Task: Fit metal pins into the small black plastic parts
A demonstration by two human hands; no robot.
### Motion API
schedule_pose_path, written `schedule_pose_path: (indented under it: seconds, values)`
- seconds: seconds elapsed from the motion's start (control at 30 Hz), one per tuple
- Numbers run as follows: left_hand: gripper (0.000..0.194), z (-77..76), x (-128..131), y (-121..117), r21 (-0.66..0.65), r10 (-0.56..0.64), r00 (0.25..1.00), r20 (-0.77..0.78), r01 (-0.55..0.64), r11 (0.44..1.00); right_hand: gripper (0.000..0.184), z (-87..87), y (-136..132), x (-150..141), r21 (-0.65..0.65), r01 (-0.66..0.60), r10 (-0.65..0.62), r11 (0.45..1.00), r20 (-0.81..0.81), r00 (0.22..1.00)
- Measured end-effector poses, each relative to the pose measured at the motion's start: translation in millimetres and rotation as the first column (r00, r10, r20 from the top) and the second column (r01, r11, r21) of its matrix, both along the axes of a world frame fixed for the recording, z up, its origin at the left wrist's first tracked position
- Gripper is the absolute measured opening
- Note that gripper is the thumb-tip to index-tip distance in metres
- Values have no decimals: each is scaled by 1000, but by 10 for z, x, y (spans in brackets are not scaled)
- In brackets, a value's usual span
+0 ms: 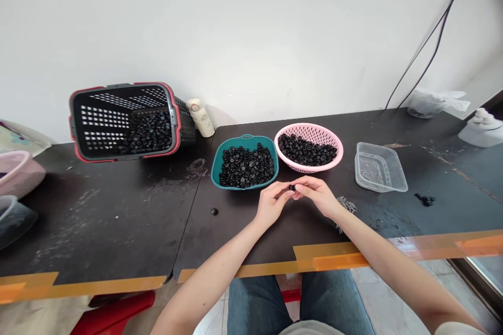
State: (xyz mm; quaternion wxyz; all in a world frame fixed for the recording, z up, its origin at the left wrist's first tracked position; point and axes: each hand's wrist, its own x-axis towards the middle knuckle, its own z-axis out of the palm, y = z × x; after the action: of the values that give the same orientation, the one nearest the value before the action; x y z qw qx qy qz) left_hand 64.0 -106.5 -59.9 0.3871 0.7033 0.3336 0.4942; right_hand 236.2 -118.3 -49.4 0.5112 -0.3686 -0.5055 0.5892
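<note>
Our both hands, left (272, 202) and right (316, 194), pinch small black part (292, 187) between fingers, near teal basin (244, 162) and pink basket (309, 147) on worktop (137, 220).

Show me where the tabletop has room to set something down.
Widest: the table between the black basket and the orange tape. Smaller: behind the clear tub. Crowded: around the left hand and right hand, among the teal basin, pink basket and metal pins.

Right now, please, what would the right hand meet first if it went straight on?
The right hand would probably meet the left hand first, across the small black part between their fingers, though depth is unclear.
</note>
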Motion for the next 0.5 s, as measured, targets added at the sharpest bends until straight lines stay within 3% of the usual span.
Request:
schedule_pose_path:
  seconds: [0.33,0.5]
  values:
    - [23,32,-1,12,10,78,995,59,-79,997,23,-11,14,-23,-81,54,-57,995,-31,998]
    - [21,-5,8,-3,55,99,994,48,-101,993,22,3,15,-16,-135,3,-11,991,-64,998]
